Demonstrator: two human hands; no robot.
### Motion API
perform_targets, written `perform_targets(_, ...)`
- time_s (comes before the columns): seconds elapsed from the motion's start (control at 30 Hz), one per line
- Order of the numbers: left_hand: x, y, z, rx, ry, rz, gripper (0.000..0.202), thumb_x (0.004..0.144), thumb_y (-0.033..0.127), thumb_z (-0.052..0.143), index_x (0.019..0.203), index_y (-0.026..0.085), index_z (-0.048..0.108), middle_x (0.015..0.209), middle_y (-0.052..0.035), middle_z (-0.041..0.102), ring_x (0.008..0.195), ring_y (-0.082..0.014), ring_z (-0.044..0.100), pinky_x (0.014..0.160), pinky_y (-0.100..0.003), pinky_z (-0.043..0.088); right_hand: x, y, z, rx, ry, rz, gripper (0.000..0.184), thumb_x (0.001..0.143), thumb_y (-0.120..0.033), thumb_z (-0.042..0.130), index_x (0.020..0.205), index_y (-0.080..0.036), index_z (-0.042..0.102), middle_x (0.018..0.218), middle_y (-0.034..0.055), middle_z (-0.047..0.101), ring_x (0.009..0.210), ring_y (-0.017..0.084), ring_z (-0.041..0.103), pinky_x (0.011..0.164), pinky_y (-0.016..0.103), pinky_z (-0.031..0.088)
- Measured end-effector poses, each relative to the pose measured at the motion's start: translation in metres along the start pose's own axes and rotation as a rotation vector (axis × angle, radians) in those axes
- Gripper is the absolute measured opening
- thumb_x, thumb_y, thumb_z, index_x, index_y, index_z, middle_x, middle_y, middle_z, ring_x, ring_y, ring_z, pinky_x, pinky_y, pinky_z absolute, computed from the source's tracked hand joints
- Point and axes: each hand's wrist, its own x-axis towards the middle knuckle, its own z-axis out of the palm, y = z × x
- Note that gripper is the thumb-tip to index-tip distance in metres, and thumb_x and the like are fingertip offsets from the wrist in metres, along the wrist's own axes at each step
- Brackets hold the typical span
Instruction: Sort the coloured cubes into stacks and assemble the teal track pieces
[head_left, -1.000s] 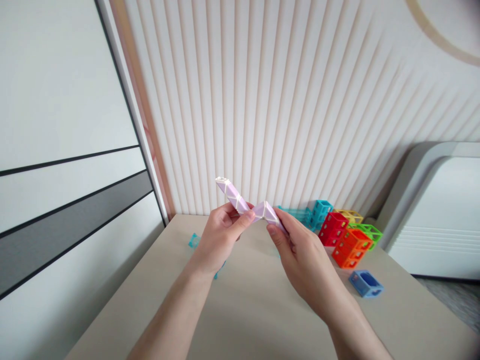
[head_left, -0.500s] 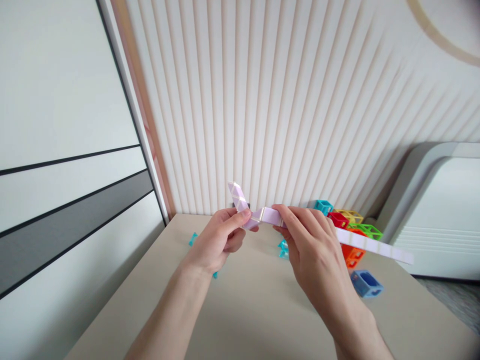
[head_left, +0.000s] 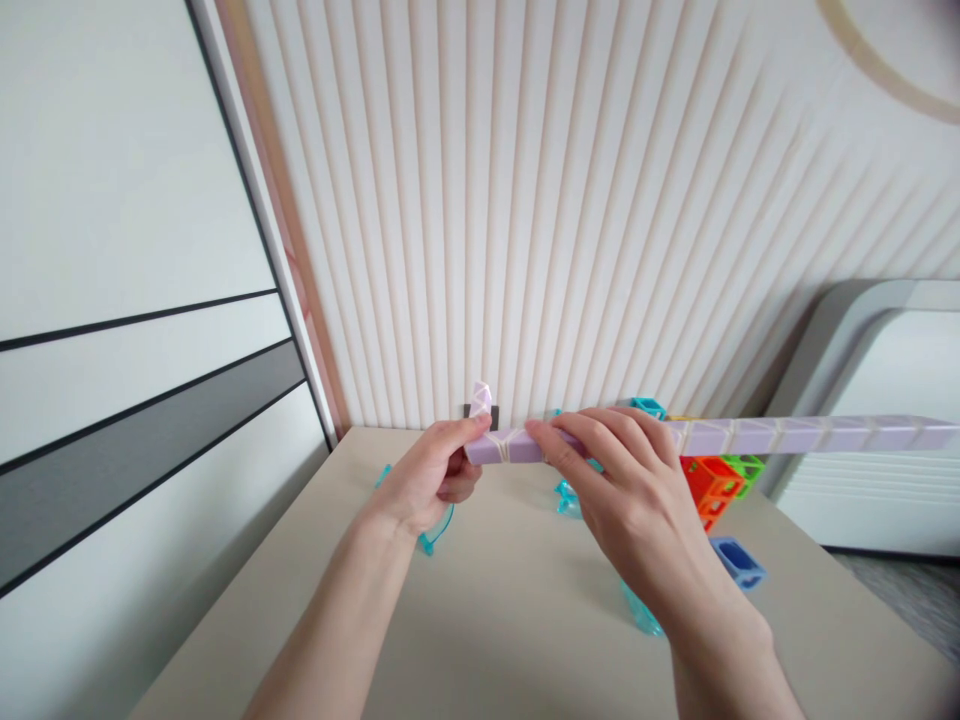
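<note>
A lilac snake puzzle (head_left: 795, 437) with pale joints is held above the table, stretched straight out to the right. At its left end a short piece bends upward. My left hand (head_left: 439, 470) is closed on that bent end, thumb on top. My right hand (head_left: 622, 470) wraps over the straight run from above, a short way to the right. The part under my right palm is hidden.
Several coloured open-frame blocks stand at the table's back right, among them an orange one (head_left: 709, 485). A blue block (head_left: 739, 562) sits nearer. Clear teal pieces (head_left: 641, 608) lie on the table (head_left: 480, 620). A ribbed wall (head_left: 480, 200) rises behind.
The long right section of the snake puzzle has swung up from a downward slant to nearly level, lining up with the piece between my hands. The upright left tip looks shorter.
</note>
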Motion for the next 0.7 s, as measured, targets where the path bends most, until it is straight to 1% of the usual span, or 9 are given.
perform_targets(0.1,0.001,-0.001,-0.007,0.061,-0.051,-0.014,0.049,0.074,0.049,0.075,0.053,0.018,0.043,0.045,0.0096,0.031,0.035,-0.0006,0.016,0.037,-0.018,0.005,0.000,-0.001,-0.001,0.010,-0.011,-0.051,0.032,0.103,-0.009,0.039,0.123,-0.018,0.063,0.109,0.0087,0.069,0.102,0.023,0.058,0.096,0.042,0.037)
perform_targets(0.17,0.001,0.000,-0.008,0.104,-0.057,0.014,0.050,0.075,0.050,0.074,0.052,0.019,0.042,0.045,0.0095,0.029,0.037,-0.0015,0.015,0.038,-0.019,0.005,0.001,-0.002,-0.001,-0.001,-0.005,-0.061,0.030,0.103,-0.011,0.041,0.123,-0.018,0.063,0.110,0.0088,0.069,0.102,0.023,0.059,0.096,0.041,0.037)
perform_targets(0.23,0.000,0.001,-0.006,0.151,-0.035,0.072,0.050,0.078,0.053,0.071,0.054,0.019,0.044,0.047,0.0083,0.032,0.038,-0.0027,0.017,0.039,-0.021,0.005,0.000,-0.002,0.000,-0.024,0.005,-0.046,0.032,0.103,-0.009,0.041,0.125,-0.017,0.062,0.109,0.0090,0.069,0.101,0.023,0.059,0.094,0.042,0.038)
perform_targets(0.3,-0.001,0.002,-0.001,0.202,0.000,0.138,0.048,0.082,0.056,0.066,0.058,0.018,0.049,0.048,0.0066,0.037,0.039,-0.0042,0.022,0.040,-0.022,0.009,0.000,-0.002,0.003,-0.045,0.009,-0.028,0.036,0.102,-0.007,0.039,0.128,-0.018,0.061,0.109,0.0092,0.069,0.101,0.024,0.059,0.092,0.042,0.038)
perform_targets(0.43,-0.005,0.001,0.007,0.239,0.080,0.271,0.043,0.089,0.058,0.056,0.072,0.018,0.058,0.049,0.0058,0.039,0.042,-0.0077,0.031,0.043,-0.023,0.017,-0.001,-0.001,0.007,-0.053,0.010,-0.034,0.036,0.099,-0.006,0.042,0.129,-0.017,0.060,0.107,0.0093,0.070,0.095,0.023,0.061,0.086,0.040,0.039)
perform_targets(0.5,-0.006,-0.001,0.009,0.238,0.088,0.319,0.042,0.092,0.057,0.052,0.077,0.018,0.060,0.051,0.0052,0.042,0.044,-0.0085,0.034,0.044,-0.024,0.020,-0.001,-0.002,0.007,-0.041,0.016,-0.039,0.035,0.098,-0.006,0.045,0.128,-0.017,0.060,0.106,0.0091,0.070,0.092,0.022,0.062,0.084,0.039,0.040)
perform_targets(0.7,-0.008,-0.005,0.015,0.247,0.107,0.415,0.042,0.097,0.052,0.044,0.080,0.018,0.062,0.064,0.0010,0.049,0.055,-0.0121,0.039,0.050,-0.026,0.031,0.000,-0.006,0.003,-0.039,0.032,-0.032,0.033,0.098,-0.007,0.045,0.126,-0.017,0.060,0.104,0.0081,0.071,0.089,0.020,0.062,0.080,0.038,0.039)
